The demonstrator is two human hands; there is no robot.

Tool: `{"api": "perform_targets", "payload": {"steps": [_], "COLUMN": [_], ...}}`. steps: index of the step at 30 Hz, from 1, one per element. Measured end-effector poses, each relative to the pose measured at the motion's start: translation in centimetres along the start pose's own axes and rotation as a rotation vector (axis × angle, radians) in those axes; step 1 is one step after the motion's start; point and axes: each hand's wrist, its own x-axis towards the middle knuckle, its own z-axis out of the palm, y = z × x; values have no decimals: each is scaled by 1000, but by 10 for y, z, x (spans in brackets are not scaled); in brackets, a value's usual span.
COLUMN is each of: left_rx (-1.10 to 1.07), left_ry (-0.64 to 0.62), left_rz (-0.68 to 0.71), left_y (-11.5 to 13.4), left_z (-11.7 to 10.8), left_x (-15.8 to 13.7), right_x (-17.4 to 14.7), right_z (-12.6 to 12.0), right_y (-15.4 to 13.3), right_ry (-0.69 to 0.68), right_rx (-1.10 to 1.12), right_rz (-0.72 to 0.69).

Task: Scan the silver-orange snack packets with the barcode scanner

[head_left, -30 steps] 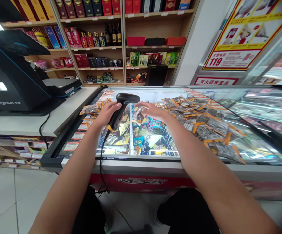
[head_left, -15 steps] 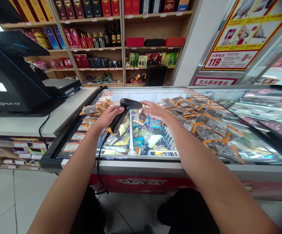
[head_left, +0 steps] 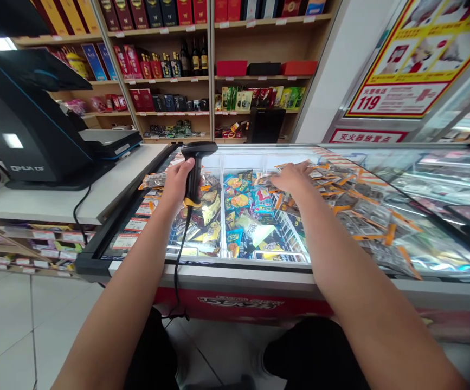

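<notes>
My left hand (head_left: 176,183) is closed around the handle of a black barcode scanner (head_left: 194,176), held upright with its head pointing right above the freezer. A cable hangs from the base of its grip. My right hand (head_left: 294,177) is at the left end of a heap of clear packets with orange edges (head_left: 365,214). Its fingers are curled at a small packet (head_left: 264,179) that juts out leftward; my hand partly hides their contact. A smaller group of similar packets (head_left: 152,181) lies left of the scanner.
The chest freezer (head_left: 235,275) has a glass top; wire baskets below hold colourful bags (head_left: 255,219). A counter (head_left: 96,203) with a scale machine (head_left: 39,130) stands at left. Shelves of boxes and bottles (head_left: 194,57) rise behind the freezer.
My right hand has moved right, from in front of the scanner's head to the heap of packets. The scanner has shifted left and been turned more upright. The view has shifted slightly.
</notes>
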Motion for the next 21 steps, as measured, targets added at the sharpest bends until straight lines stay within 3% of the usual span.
{"api": "perform_targets", "payload": {"steps": [2, 4, 6, 8, 9, 12, 17, 21], "left_rx": [-45, -74, -98, -110, -109, -85, -57, -51], "left_ry": [70, 106, 123, 140, 147, 157, 157, 151], "left_rz": [39, 66, 75, 75, 75, 72, 56, 52], "left_y": [-1, -1, -1, 0, 0, 1, 2, 1], "left_z": [-1, -2, -2, -1, 0, 3, 6, 7], "left_x": [2, 3, 2, 2, 2, 2, 3, 1], "right_x": [-8, -24, -44, -62, -69, -80, -73, -63], "right_z": [1, 5, 13, 26, 34, 54, 70, 79], "right_y": [-9, -32, -65, -99, -114, -146, -160, -152], "right_ry": [85, 101, -99, -365, -434, -426, -354, -363], "right_rx": [-16, 138, 426, 650, 691, 570, 389, 609], "right_rz": [8, -134, -279, -286, -264, -145, -101, -62]}}
